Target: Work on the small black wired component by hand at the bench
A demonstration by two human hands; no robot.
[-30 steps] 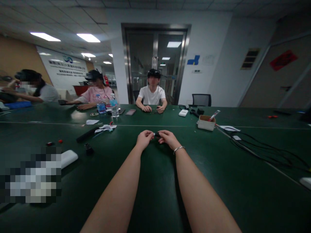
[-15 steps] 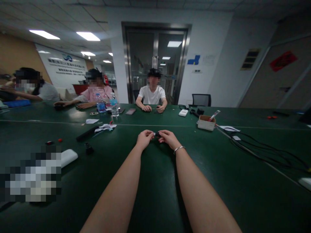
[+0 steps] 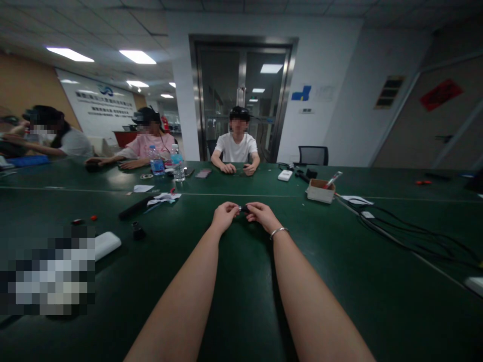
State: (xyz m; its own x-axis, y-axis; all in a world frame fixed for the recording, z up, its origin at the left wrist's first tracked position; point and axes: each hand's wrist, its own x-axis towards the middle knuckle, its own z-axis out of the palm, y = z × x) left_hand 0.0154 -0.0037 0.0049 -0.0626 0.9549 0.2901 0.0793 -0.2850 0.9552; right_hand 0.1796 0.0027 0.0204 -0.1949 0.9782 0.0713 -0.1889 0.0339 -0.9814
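Both my arms reach forward over the green table (image 3: 245, 281). Between my fingertips is a small black piece with a silver end (image 3: 242, 208), too small to name for certain. My left hand (image 3: 225, 217) pinches the silver end. The black end is held by my right hand (image 3: 263, 216), which has a silver bracelet (image 3: 279, 232) at its wrist. My fingers cover much of the piece, and both hands are closed on it just above or on the tabletop; I cannot tell which.
Left lie a white case (image 3: 107, 245), a small black item (image 3: 138, 230), a black stick-like object (image 3: 135, 207) and papers (image 3: 164, 198). Two bottles (image 3: 177, 163) stand farther back. Right are a small box (image 3: 320, 191) and black cables (image 3: 411, 226). A person (image 3: 236, 146) sits opposite.
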